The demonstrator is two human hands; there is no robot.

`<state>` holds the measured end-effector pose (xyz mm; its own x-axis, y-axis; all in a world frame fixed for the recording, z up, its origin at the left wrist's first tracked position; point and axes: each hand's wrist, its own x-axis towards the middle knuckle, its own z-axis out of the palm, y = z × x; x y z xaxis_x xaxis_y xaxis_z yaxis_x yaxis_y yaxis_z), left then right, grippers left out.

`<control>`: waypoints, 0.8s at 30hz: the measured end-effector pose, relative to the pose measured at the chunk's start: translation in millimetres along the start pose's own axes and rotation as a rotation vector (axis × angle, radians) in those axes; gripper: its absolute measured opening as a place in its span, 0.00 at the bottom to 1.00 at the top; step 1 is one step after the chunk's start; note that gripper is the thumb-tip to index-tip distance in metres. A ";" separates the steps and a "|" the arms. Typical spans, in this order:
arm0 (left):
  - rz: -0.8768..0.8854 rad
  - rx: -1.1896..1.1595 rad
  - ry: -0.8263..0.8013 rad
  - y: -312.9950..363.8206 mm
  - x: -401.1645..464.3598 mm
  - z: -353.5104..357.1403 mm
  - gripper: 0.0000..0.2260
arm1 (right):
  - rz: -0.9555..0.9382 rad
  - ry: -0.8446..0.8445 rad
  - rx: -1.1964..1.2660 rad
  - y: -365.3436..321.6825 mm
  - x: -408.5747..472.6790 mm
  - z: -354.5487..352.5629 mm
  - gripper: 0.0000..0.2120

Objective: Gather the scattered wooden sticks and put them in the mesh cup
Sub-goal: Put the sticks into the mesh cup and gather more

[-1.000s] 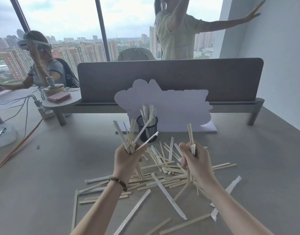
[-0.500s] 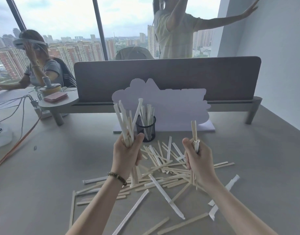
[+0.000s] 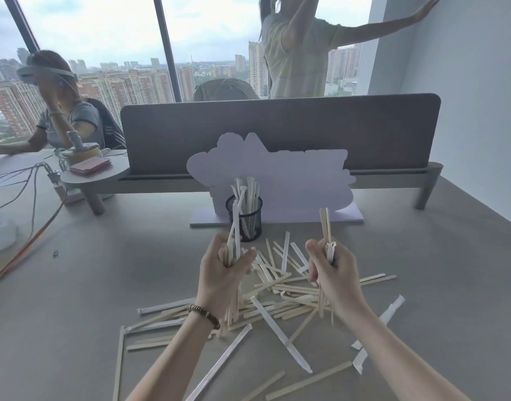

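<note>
A black mesh cup (image 3: 247, 220) stands mid-table with several sticks upright in it. My left hand (image 3: 221, 274) grips a bundle of wooden sticks (image 3: 234, 227), held nearly upright just in front of the cup. My right hand (image 3: 334, 274) is closed on a smaller bunch of sticks (image 3: 325, 224) to the right of the cup. A loose pile of wooden sticks and paper-wrapped ones (image 3: 280, 290) lies scattered on the grey table (image 3: 422, 285) under and between my hands.
A pale cloud-shaped card stand (image 3: 292, 172) sits right behind the cup. A grey divider panel (image 3: 277, 131) on a low shelf spans the back. Cables (image 3: 31, 227) run at the left. Two people are beyond the desk.
My left hand has drawn its splayed sticks together into an upright bundle and moved slightly right, nearer the cup. My right hand holds its sticks in about the same place.
</note>
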<state>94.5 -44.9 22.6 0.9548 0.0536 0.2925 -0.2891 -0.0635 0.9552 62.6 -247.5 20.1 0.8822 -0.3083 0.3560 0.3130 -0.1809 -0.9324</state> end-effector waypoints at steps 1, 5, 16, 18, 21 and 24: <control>-0.016 0.018 0.011 -1.8 -0.7 0.9 0.10 | -0.003 0.002 -0.006 0.4 -0.3 -0.3 0.22; -0.012 0.094 0.073 -2.8 -0.3 2.4 0.13 | 0.003 -0.003 -0.017 0.2 -1.4 1.5 0.23; 0.152 0.016 0.030 34.3 17.8 -4.7 0.12 | 0.028 -0.017 0.019 -5.3 -0.5 3.6 0.21; 0.157 0.001 0.024 35.1 19.2 -4.4 0.12 | 0.031 -0.020 0.019 -5.0 -1.4 3.6 0.21; 0.131 0.016 0.036 31.9 19.9 -4.8 0.10 | 0.033 -0.023 0.013 -5.0 -2.7 4.1 0.22; 0.101 0.021 0.032 28.0 17.3 -5.1 0.07 | 0.036 -0.024 -0.005 -4.0 -3.3 3.9 0.23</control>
<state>102.6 -40.6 54.7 0.9180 0.0780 0.3888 -0.3818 -0.0907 0.9198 59.9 -242.1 22.4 0.9012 -0.2921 0.3202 0.2788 -0.1749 -0.9443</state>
